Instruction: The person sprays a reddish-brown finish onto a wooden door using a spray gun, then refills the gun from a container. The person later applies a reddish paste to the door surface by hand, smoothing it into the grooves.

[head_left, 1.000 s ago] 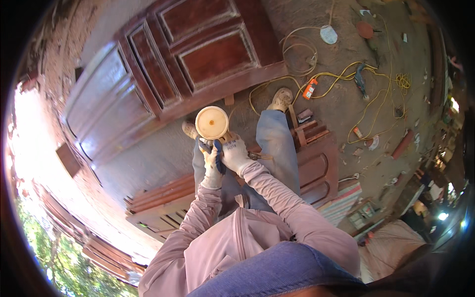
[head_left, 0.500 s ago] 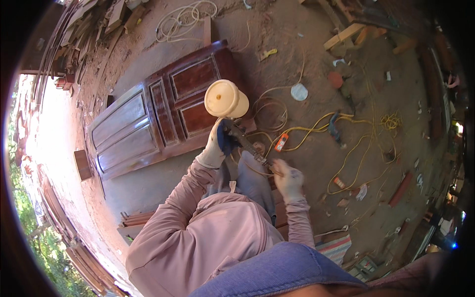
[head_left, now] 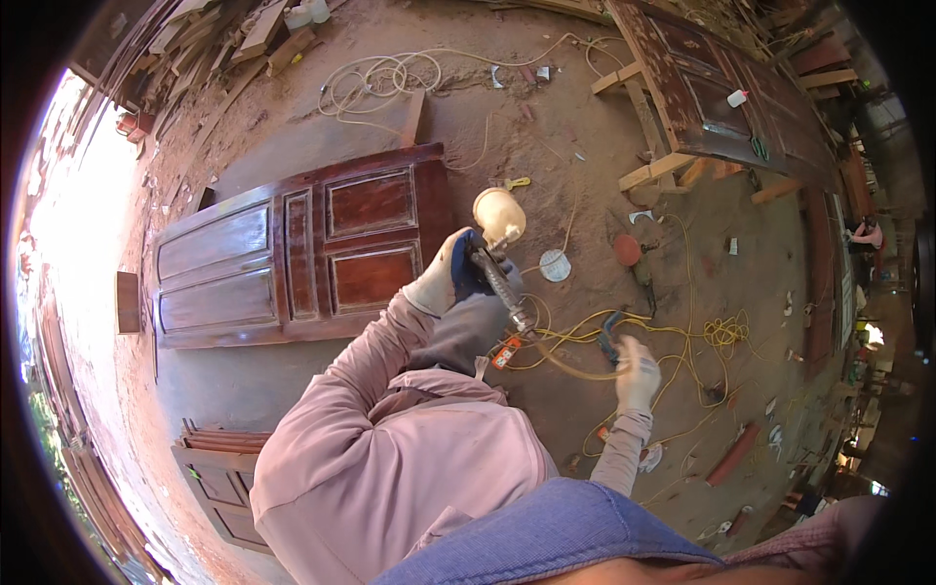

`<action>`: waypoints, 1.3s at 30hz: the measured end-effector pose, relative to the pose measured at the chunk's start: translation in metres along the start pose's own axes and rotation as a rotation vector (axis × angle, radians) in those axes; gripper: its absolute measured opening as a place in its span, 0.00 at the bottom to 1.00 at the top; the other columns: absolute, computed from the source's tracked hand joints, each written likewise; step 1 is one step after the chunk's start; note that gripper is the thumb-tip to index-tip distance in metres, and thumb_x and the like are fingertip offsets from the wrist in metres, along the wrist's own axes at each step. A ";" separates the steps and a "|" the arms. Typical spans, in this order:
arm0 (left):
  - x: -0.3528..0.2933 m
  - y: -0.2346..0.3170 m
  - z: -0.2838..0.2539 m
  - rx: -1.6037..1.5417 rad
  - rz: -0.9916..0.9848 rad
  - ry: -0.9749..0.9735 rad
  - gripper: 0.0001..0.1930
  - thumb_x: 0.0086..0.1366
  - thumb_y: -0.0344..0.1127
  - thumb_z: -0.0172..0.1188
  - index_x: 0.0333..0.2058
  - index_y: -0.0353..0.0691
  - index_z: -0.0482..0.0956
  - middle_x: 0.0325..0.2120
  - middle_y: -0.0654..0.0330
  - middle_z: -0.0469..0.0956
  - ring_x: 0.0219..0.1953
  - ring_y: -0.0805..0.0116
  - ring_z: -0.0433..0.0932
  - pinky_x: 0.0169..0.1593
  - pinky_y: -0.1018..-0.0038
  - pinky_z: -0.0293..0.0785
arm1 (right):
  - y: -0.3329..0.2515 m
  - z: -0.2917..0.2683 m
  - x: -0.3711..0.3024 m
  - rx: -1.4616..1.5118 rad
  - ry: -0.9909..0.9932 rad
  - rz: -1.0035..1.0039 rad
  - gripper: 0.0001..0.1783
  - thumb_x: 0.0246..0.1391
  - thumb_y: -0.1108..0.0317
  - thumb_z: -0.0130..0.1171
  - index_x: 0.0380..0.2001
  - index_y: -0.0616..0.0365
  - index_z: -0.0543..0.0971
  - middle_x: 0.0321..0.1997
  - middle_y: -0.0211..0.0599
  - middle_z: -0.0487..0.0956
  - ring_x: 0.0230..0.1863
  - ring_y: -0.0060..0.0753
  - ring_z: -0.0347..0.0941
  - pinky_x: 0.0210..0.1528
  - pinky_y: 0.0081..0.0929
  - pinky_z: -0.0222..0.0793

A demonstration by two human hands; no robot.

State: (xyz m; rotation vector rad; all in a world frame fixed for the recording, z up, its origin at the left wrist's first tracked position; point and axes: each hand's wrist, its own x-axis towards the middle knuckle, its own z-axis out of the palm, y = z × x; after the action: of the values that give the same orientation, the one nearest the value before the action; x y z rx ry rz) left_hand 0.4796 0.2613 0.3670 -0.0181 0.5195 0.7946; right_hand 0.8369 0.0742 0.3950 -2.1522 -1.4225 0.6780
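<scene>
A spray gun [head_left: 499, 281] with a cream-coloured paint cup [head_left: 498, 212] is gripped in my left hand [head_left: 441, 275], which wears a white glove with a dark blue palm. The cup sits at the gun's far end. From the gun's near end a thin tan hose [head_left: 575, 371] curves right to my right hand [head_left: 637, 374], also gloved in white, with its fingers closed round the hose. To the left of the gun lies a glossy dark red-brown panelled door [head_left: 298, 255], wetter-looking and redder at its right end.
Yellow cords [head_left: 561, 334] snake over the floor on the right, with an orange socket box [head_left: 506, 351] and a sander-like tool with a red disc [head_left: 627, 250]. Another door [head_left: 697, 107] rests on trestles at the far right. Boards [head_left: 219, 44] are piled far left.
My right hand has moved right, away from the gun, and the hose between them has stretched out. The gun and my left hand have shifted right, off the door's edge. My view has turned right.
</scene>
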 end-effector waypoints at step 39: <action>0.532 0.356 0.274 0.493 0.689 -0.110 0.46 0.67 0.66 0.54 0.72 0.45 0.51 0.72 0.53 0.51 0.73 0.62 0.50 0.70 0.67 0.54 | -0.433 -0.024 0.889 0.266 -0.952 -1.109 0.49 0.31 0.67 0.81 0.61 0.54 0.71 0.60 0.43 0.75 0.61 0.46 0.72 0.63 0.39 0.68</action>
State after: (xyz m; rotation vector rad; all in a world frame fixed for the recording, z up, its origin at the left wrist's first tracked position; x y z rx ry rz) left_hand 0.6657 0.9290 0.4289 0.6883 0.6128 1.3063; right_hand 0.8527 1.0497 0.5556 -0.5133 -2.4166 1.3258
